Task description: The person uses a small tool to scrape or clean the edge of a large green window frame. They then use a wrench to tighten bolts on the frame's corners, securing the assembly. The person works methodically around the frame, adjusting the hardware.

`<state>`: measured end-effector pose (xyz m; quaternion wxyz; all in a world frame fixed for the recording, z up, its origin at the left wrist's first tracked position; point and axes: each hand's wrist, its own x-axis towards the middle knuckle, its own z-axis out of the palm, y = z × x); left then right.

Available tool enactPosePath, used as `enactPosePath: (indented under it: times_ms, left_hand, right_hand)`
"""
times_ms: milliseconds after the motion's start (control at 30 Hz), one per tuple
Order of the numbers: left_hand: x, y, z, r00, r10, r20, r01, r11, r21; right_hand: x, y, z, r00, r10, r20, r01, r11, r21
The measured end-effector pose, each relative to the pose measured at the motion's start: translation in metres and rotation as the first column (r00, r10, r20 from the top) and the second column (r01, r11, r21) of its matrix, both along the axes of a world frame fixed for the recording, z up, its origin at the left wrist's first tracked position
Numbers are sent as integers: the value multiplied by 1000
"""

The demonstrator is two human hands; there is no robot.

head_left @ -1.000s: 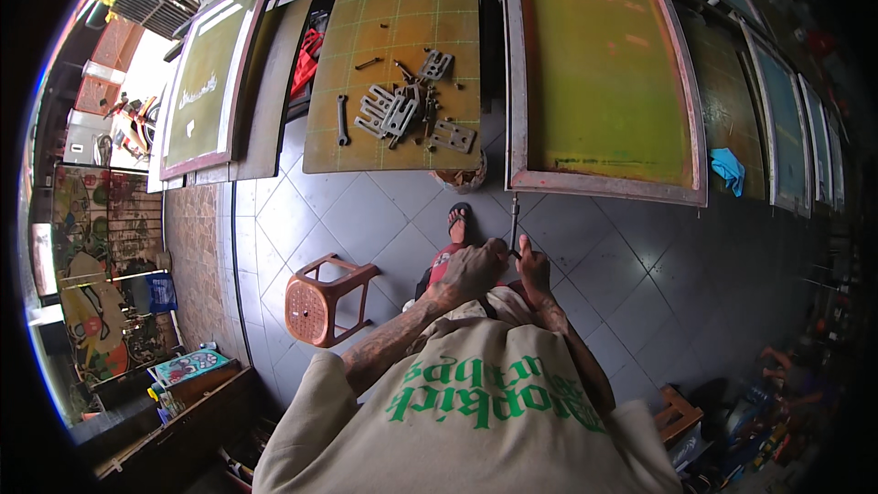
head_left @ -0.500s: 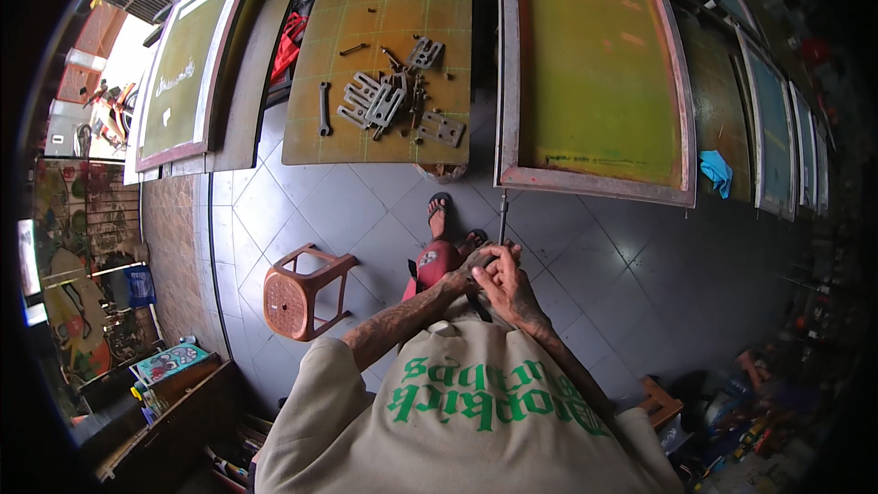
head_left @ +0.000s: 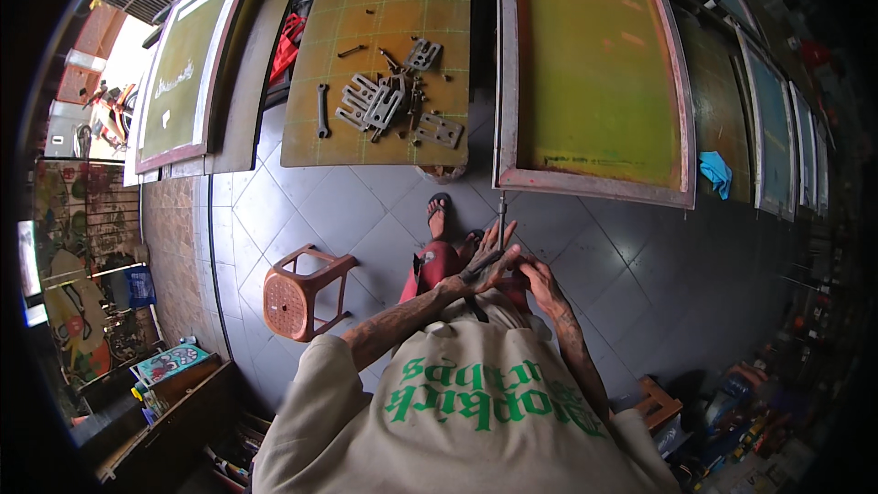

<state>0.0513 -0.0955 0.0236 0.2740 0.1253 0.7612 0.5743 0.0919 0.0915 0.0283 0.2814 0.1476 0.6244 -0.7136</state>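
Note:
A slim metal rod tool with a socket-like tip points away from me, just below the near edge of a framed screen. My left hand has it between thumb and fingers, with several fingers stretched out along the shaft. The tool's lower end is hidden by the hand. Close by on the right, my right hand has bent fingers near the left thumb; anything in them is hidden. Ahead on a yellowish board lie slotted metal brackets, several bolts and a spanner.
The yellowish board stands at about waist height beside the framed screen. Another frame is at the left. A brown plastic stool stands on the tiled floor. A blue cloth hangs at the right.
My right hand has come away from over the left and moved right and slightly down. The left hand's fingers have straightened. The brackets and bolts have not visibly moved.

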Motion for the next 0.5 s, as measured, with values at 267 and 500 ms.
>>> enactPosePath:
  times_ms: [267, 500]
  left_hand:
    - [16, -109, -39, 900, -261, 350, 145, 935, 324]
    - [13, -75, 8, 973, -34, 228, -38, 951, 306]
  right_hand:
    - [-2, -23, 51, 972, 38, -230, 46, 936, 350]
    - [-5, -53, 80, 982, -6, -188, 91, 891, 446]
